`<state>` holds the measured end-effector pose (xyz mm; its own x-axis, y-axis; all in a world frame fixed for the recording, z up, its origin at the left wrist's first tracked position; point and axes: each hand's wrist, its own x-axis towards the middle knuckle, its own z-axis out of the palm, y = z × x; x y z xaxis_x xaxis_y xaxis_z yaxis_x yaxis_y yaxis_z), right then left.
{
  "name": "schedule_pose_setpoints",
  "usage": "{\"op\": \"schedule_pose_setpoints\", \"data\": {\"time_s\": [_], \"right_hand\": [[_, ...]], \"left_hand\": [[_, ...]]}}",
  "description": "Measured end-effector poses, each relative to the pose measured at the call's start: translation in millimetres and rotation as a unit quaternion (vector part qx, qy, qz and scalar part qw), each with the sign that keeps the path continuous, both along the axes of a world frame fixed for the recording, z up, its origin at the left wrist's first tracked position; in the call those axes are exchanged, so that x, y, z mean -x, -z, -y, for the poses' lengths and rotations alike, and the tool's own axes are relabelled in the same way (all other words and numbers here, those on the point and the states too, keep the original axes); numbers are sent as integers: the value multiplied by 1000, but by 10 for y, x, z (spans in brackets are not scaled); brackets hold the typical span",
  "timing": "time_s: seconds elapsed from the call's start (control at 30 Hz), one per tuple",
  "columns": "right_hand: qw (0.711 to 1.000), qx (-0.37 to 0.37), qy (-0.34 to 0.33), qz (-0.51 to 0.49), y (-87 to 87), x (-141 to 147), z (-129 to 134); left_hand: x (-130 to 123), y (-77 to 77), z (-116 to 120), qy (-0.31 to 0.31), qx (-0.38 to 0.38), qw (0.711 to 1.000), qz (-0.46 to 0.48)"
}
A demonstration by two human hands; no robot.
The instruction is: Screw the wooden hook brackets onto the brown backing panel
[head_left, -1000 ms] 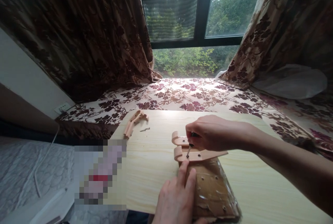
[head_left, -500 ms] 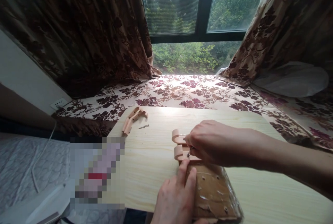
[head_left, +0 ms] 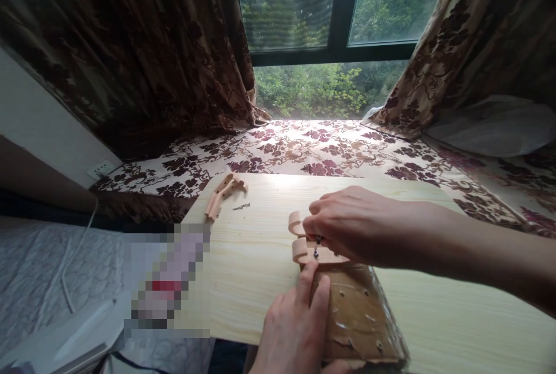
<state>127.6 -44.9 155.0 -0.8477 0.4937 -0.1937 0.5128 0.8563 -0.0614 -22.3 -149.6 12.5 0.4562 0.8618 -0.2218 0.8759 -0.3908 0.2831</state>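
Note:
My right hand (head_left: 343, 220) is closed, its fingertips pinching a small dark metal piece (head_left: 318, 240) that looks like a screw or a short driver tip; most of it is hidden. Its lower end meets the nearer wooden hook (head_left: 299, 250) at a dark screw point (head_left: 315, 254). A second wooden hook (head_left: 296, 223) lies just behind, partly covered by the hand. My left hand (head_left: 292, 322) rests with index and middle fingers stretched out and apart, the index tip against the nearer hook. Under that hand is a worn brown block (head_left: 358, 319), seemingly cardboard, edged with clear tape and dotted with holes.
Curved wooden pieces (head_left: 221, 195) with dark holes sit at the back left of the pale wooden table (head_left: 243, 270). Several thin metal screws (head_left: 242, 206) lie beside them. A blurred-out item (head_left: 169, 281) covers the left edge. Behind is a flowered window seat (head_left: 321, 148).
My right hand has turned slightly at the nearer hook, and more of the metal piece shows beneath its fingers. My left hand keeps its place. The whole view has shifted a little.

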Motion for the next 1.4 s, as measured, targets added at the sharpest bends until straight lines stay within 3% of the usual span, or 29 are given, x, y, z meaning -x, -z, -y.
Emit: {"op": "schedule_pose_setpoints", "data": {"time_s": [0.2,0.33,0.5,0.87,1.13,1.4], "right_hand": [[999,38,27,-29,86,-129,-146],[997,34,57,-28,6,-157,-105],[998,40,33,-32,-16,-128,-72],[999,31,8,-9,6,-85,-106],[999,35,9,-15,-90,-107,-118],[998,52,7,-18,-16,-72,-117]], "left_hand": [[-20,88,-3,-11,3,1000,11],[-45,-7,-30,-12,38,999,12],[-52,-130,-56,-17,60,998,14],[-81,-175,-41,-27,85,996,0],[-84,-194,-40,-25,78,997,13],[-97,-191,-58,-18,93,995,-9]]}}
